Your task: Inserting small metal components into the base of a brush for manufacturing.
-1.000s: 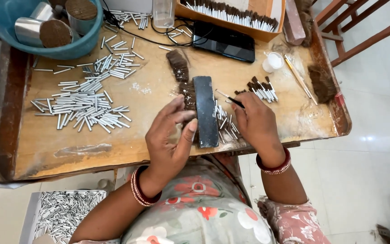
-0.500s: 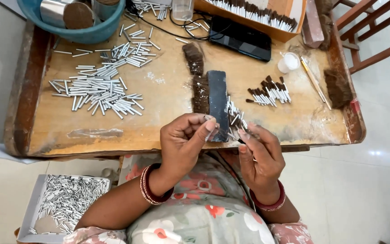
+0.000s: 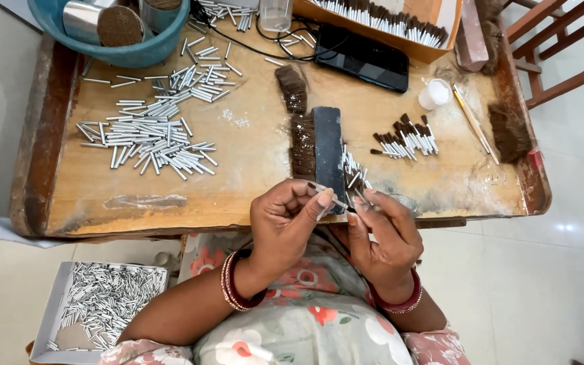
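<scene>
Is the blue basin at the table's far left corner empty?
No: the blue basin holds metal canisters, one of them capped with a brown disc.

Your clearest room on the wooden table (image 3: 251, 162) is the bare stretch along its near edge, left of your left hand (image 3: 285, 223). Toward the far left corner, loose metal tubes (image 3: 150, 135) and the blue basin (image 3: 113, 51) block the way. At the middle stand the dark block (image 3: 328, 152) and bristle tufts (image 3: 302, 145); finished brushes (image 3: 407, 138) crowd the right half.
</scene>
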